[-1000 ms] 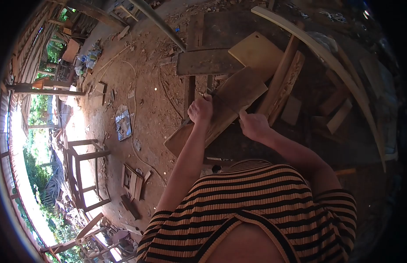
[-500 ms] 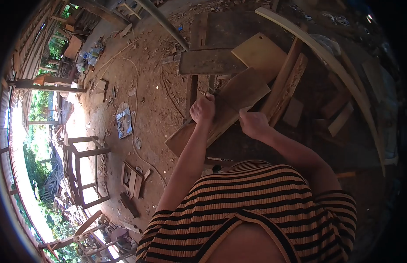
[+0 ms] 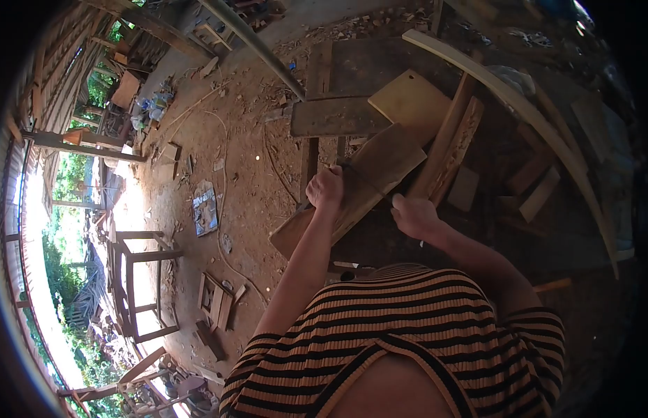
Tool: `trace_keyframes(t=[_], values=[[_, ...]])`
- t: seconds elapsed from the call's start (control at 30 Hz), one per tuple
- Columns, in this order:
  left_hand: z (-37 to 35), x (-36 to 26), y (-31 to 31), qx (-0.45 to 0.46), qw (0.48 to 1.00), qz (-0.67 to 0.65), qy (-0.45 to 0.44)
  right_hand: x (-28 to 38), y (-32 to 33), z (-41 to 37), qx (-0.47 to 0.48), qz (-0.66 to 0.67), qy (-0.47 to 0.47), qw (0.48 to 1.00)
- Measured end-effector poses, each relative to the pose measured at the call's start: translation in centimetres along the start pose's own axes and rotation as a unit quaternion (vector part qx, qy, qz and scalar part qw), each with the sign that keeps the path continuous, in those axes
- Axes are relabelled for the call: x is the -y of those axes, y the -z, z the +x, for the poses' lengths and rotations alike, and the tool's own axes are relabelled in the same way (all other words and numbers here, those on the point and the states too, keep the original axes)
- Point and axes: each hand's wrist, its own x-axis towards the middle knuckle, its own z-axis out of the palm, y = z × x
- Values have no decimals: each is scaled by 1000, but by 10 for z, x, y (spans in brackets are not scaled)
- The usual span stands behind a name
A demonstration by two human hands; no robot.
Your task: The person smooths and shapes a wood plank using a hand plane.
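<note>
A wide brown wooden board (image 3: pixel 383 161) lies slanted in front of me, its near left end reaching past the bench. My left hand (image 3: pixel 326 187) is closed in a fist at the board's left edge. On the opposite edge, my right hand (image 3: pixel 416 217) is also closed. A thin dark bar-like tool (image 3: pixel 369 182) spans the board from one fist to the other. Its ends are hidden in my fingers, and its exact kind is too dim to make out.
Behind the board stand a dark bench (image 3: pixel 338 117) and a paler panel (image 3: pixel 411 101) with a small hole. To the right are a long curved strip (image 3: pixel 505 97), a rough-edged plank (image 3: pixel 458 150) and offcuts. A wooden frame (image 3: pixel 146 258) stands left on the littered dirt floor.
The whole view has shifted, so everything sits slightly lower. My right hand has moved a little right and toward me. Both fists stay closed, and the dark tool shows more clearly.
</note>
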Motion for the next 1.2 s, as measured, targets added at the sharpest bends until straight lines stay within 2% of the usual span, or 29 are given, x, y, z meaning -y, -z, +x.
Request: trace_keyframes(t=[0.1,0.23,0.33,0.4,0.5,0.63,0.7,0.8,1.03,1.13,1.2], values=[[-3,0,-9,-22,999,-7,-47,-10,16,-24,-1,66,10,998],[-1,0,-9,-14,999,-6,-45,1,-8,-16,-47,26,13,998],[-1,9,-13,-23,997,-28,-62,-8,-8,-7,-53,13,-23,998],[-4,21,-12,-60,979,-72,-180,-15,-9,-7,-72,-15,4,997],[-17,28,-9,-9,982,3,-190,-21,-20,-5,-103,-3,13,995],[-20,29,-7,-15,986,-11,-167,-22,-38,-2,-141,37,47,988],[-22,32,-9,-44,980,-30,-190,-22,-41,-7,-168,80,55,981],[-27,35,-10,-70,974,-27,-216,-24,-36,-13,-156,42,37,986],[-42,42,8,-133,959,-77,-236,-27,-4,-35,-116,70,78,988],[-59,36,25,-93,965,-85,-232,-30,-2,-48,-155,81,100,979],[-69,32,32,-13,967,-120,-223,-30,1,-52,-222,90,111,965]])
